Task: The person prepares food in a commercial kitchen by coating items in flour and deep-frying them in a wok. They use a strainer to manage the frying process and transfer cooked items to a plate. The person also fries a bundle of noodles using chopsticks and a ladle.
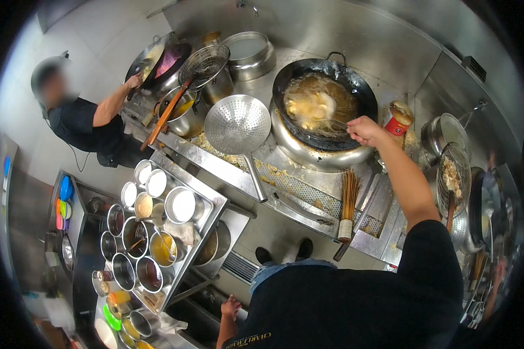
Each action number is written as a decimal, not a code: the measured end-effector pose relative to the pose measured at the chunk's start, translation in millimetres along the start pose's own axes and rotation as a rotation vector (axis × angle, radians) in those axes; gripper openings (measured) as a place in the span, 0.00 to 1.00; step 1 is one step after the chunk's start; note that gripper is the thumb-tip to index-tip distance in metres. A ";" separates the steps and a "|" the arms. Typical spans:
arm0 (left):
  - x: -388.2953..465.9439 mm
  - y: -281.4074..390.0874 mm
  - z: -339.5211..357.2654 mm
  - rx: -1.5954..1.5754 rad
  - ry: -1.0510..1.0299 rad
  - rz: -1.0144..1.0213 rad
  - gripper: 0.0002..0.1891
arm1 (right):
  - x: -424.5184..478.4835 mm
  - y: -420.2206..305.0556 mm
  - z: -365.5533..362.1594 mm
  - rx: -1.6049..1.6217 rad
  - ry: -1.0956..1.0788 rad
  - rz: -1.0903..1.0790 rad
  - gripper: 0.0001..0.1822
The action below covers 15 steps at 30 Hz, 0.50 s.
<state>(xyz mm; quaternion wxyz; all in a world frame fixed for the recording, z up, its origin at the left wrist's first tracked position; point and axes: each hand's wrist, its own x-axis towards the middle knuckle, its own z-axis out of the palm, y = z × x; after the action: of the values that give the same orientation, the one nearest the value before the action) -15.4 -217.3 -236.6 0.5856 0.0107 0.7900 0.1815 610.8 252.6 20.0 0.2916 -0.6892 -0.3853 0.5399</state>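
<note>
My right hand [366, 131] grips the thin handle of a metal utensil [338, 124] that reaches into a large black wok [368, 98]. Its far end is hidden by food and bubbles. Pale golden food [308, 109] fries in the bubbling brown oil [348, 89]. The wok sits on a round steel ring [327, 161] on the range. Down at my side, my left hand [231, 306] hangs with loose fingers and nothing visible in it. It is nearest the steel sauce cart.
A perforated steel strainer [238, 124] lies left of the wok, handle over the range's edge. A bamboo brush [346, 209] lies at the front. A red-labelled can [398, 118] stands right. Several steel pots crowd the tray [209, 205]. A co-worker [85, 118] holds a pan [150, 65].
</note>
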 end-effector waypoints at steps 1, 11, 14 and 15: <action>4.1 3.3 -1.1 -0.035 -0.009 0.048 0.19 | 5.1 -5.7 9.0 0.038 -0.030 0.013 0.22; 59.7 48.5 -41.7 -0.213 -0.271 0.171 0.11 | -18.5 -48.5 57.7 -0.473 0.317 -0.240 0.22; 70.5 57.7 -45.6 -0.195 -0.275 0.121 0.11 | -36.0 -45.1 48.5 -0.676 0.416 -0.325 0.23; 71.2 64.8 -43.3 -0.180 -0.273 0.104 0.11 | -46.2 -43.8 44.7 -0.672 0.466 -0.329 0.23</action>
<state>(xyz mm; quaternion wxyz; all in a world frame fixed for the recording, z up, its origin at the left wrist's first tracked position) -90.7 -152.3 -272.1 0.6758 0.0237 0.6820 0.2787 552.5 236.2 68.8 0.2125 -0.7786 -0.5681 0.1609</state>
